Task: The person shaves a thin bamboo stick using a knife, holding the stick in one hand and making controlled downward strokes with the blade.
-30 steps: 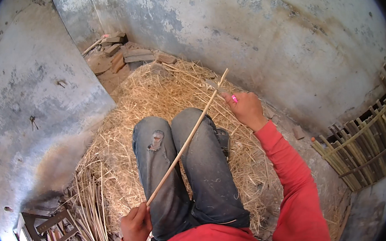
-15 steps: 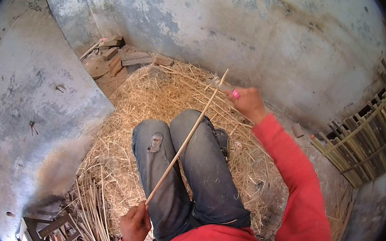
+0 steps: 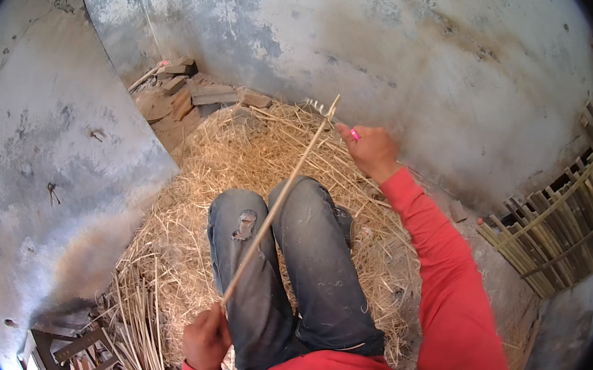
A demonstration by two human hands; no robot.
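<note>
A long, thin pale wooden stick point(image 3: 274, 212) slants across my thighs. My left hand point(image 3: 206, 340) is closed around its near end, beside my left thigh. Just right of the stick's far end, my right hand point(image 3: 372, 149) is closed, with a bright pink spot at its fingers. Whatever it grips is hidden; I cannot tell if it is a blade. A thin pale curl of shaving point(image 3: 316, 106) stands off the stick near its tip.
Straw-like shavings point(image 3: 234, 144) cover the floor around my legs. Bricks point(image 3: 213, 95) lie by the wall ahead. A slatted basket point(image 3: 557, 222) stands at right. Long strips point(image 3: 140, 317) and a dark slatted frame point(image 3: 88, 369) are at lower left.
My right hand has moved a little up and to the left along the stick's far end. A shaving curl now shows near the tip. My left hand keeps its hold.
</note>
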